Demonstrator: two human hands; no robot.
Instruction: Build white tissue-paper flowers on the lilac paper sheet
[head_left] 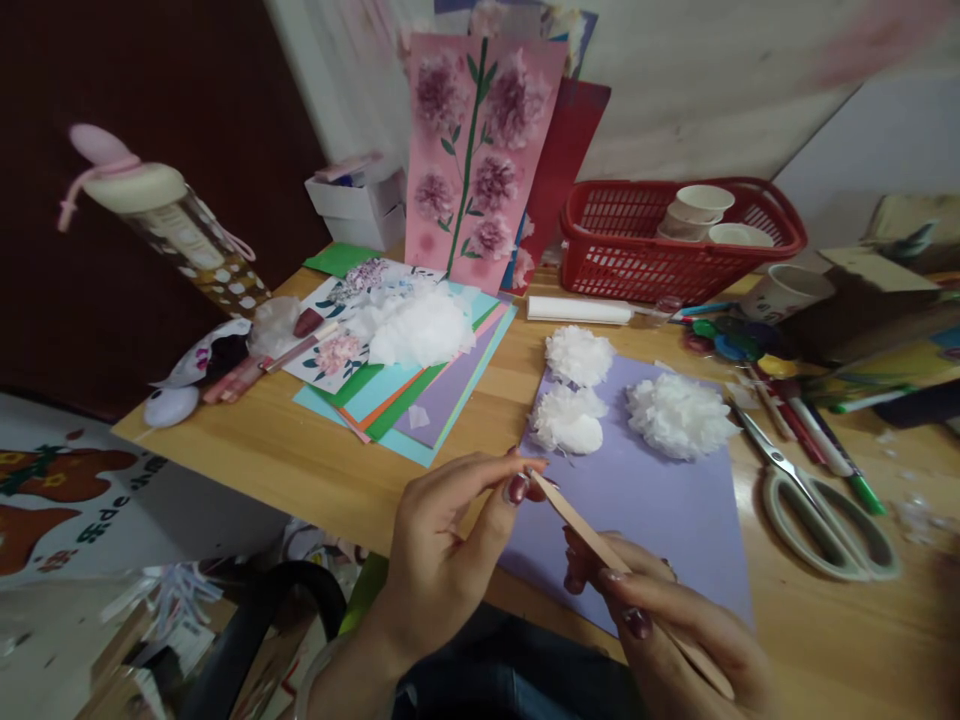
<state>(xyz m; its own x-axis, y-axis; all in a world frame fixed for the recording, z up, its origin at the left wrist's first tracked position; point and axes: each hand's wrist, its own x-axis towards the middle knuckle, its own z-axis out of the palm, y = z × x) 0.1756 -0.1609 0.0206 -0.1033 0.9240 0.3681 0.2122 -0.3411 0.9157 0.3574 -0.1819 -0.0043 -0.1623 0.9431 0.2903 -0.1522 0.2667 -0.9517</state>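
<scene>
A flat wooden craft stick [577, 522] slants between my two hands above the purple paper [637, 520]. My right hand [675, 620] grips its lower part between thumb and fingers. At the upper end, my left hand [457, 530] pinches the tip with thumb and index finger; whether something small sits there too, I cannot make out. Beyond my hands, three white ruffled paper flowers lie on the purple sheet: one [577, 355] at the back left, another [568, 420] just in front of it, and a larger one [679, 415] to the right.
Scissors [795, 480] lie right of the purple paper, beside pens [840, 450]. Behind stands a red basket [675, 265] with paper cups. Coloured sheets [405, 405] carry a white tissue pile [424, 325] on the left. A pink flower picture [480, 160] leans at the back, a bottle [180, 230] far left.
</scene>
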